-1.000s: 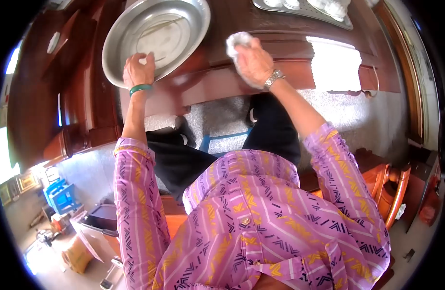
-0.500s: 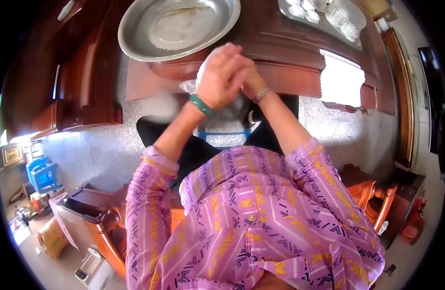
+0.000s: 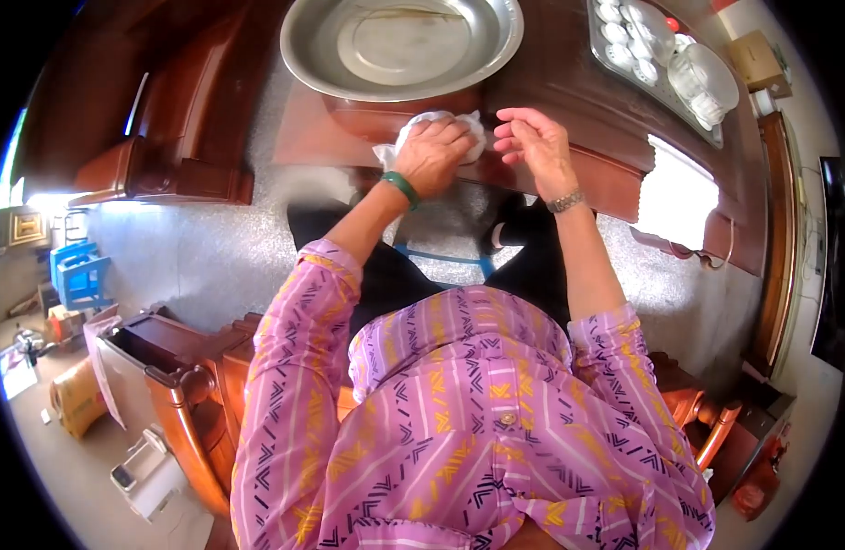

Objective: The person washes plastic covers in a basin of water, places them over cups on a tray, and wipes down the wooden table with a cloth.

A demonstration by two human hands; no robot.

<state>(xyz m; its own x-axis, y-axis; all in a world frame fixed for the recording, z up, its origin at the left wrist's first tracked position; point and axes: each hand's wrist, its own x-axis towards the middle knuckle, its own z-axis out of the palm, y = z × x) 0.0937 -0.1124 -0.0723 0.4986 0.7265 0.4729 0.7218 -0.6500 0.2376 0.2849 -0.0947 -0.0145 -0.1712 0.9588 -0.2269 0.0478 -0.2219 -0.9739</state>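
Observation:
A white cloth lies bunched on the near edge of the dark red wooden table. My left hand, with a green bangle at its wrist, presses down on this cloth, fingers over it. To the right of the cloth my right hand is raised a little, fingers apart and holding nothing, a metal watch on its wrist. Just beyond both hands stands a wide metal basin with something thin and brownish lying in its bottom.
A metal tray with white cups and a clear bowl is at the table's back right. Bright light falls on the right edge. A wooden chair stands behind on the left, a blue stool farther off.
The cloth went from my right hand to my left, which now presses it on the table edge. My right hand has moved away to the right and opened. The view has shifted left.

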